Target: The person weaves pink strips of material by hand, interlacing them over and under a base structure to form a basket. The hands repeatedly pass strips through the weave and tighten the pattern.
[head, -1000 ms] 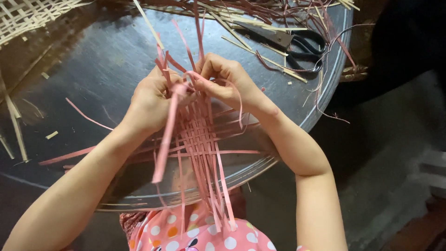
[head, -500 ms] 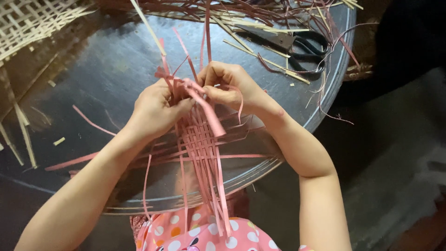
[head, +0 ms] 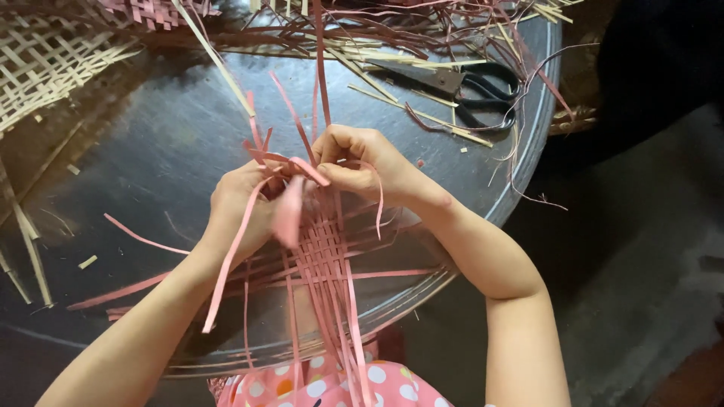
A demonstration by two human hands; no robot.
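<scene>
A partly woven mat of thin pink strips (head: 324, 256) lies over the near part of a dark round metal table (head: 151, 151), with loose strip ends trailing toward me. My left hand (head: 241, 203) grips pink strips at the mat's upper left edge. My right hand (head: 362, 162) pinches a bent pink strip (head: 298, 164) at the top of the weave, close beside the left hand. Long pink strips stick up and away between the two hands.
Black-handled scissors (head: 467, 87) lie at the far right of the table among loose pale and pink strips (head: 362, 45). A pale woven lattice mat (head: 45, 60) covers the far left. Small strip offcuts (head: 87, 261) dot the left. The table rim (head: 528, 151) curves at right.
A pink strip that hung down from my left hand has been lifted and folded across toward my right hand. Both hands stay close together over the weave.
</scene>
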